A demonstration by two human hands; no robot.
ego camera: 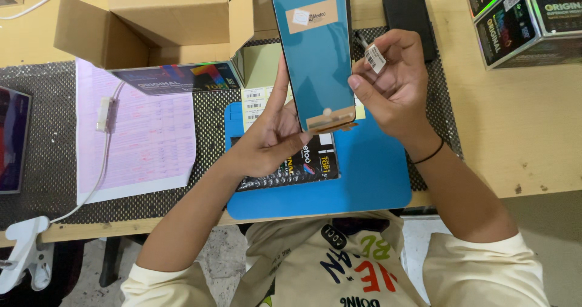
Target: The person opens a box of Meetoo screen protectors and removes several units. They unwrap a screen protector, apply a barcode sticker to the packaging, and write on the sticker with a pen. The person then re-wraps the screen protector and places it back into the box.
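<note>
Behind the held phone screen (318, 58), a cardboard box (163, 22) stands open.

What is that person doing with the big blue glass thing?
A person sits at a wooden desk and holds up a phone screen panel covered in blue film. The left hand grips its lower edge, and the right hand pinches a small white barcode sticker beside it. Below lie a blue mat and a dark printed box. An open cardboard box and a pink paper sheet sit further left.
</note>
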